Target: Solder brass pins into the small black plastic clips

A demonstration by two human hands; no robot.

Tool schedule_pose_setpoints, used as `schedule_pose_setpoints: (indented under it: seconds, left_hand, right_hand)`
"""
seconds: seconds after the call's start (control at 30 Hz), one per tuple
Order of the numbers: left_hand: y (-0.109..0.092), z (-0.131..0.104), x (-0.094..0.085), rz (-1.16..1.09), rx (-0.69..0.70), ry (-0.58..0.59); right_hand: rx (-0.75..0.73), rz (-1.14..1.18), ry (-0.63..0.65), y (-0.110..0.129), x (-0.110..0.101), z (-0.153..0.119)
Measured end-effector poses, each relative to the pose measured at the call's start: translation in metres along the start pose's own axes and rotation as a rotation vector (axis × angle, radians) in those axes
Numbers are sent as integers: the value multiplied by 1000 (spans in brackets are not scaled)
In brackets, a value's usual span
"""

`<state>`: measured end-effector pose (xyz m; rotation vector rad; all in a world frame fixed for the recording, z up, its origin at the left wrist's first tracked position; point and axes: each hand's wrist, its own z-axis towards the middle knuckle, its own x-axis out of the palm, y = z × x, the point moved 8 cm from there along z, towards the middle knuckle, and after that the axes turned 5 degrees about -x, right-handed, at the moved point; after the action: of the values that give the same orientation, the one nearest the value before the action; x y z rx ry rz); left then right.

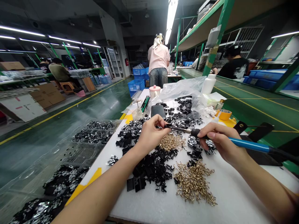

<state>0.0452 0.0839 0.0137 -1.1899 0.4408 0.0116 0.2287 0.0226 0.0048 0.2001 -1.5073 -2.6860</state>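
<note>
Your left hand [150,132] fingers pinch a small black part [161,125] above the bench's [233,193] middle — your right hand [218,141] fingers wrap the screwdriver [235,142]. Big piles of black parts [151,169] and brass screws [193,182] are left — lots to do, I think.

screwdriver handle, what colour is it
Blue with a black grip, on the screwdriver in the right hand; head view.
</note>
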Motion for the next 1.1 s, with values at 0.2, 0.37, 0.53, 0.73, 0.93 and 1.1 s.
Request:
schedule_pose_setpoints:
  seconds: [0.2, 0.37, 0.53, 0.73, 0.93, 1.1]
  left_hand:
    - [-8, -3, 2, 98, 81, -11]
    - [-37, -21, 15, 193, 418, 53]
    - [-53, -39, 22, 316, 739, 48]
    - [-60, -50, 36, 389, 873, 127]
    - [-54, -29, 17, 554, 622, -12]
    - [-28, -2, -29, 541, 183, -184]
  right_hand:
    - [-153, -36, -305, 22, -19, 4]
    - [123, -218, -167, 4, 6, 6]
    - [151, -184, -90, 3, 23, 6]
    - [214, -40, -1, -1, 33, 5]
    - [146, -330, -87, -19, -20, 14]
    - [157, -719, 114, -45, -45, 11]
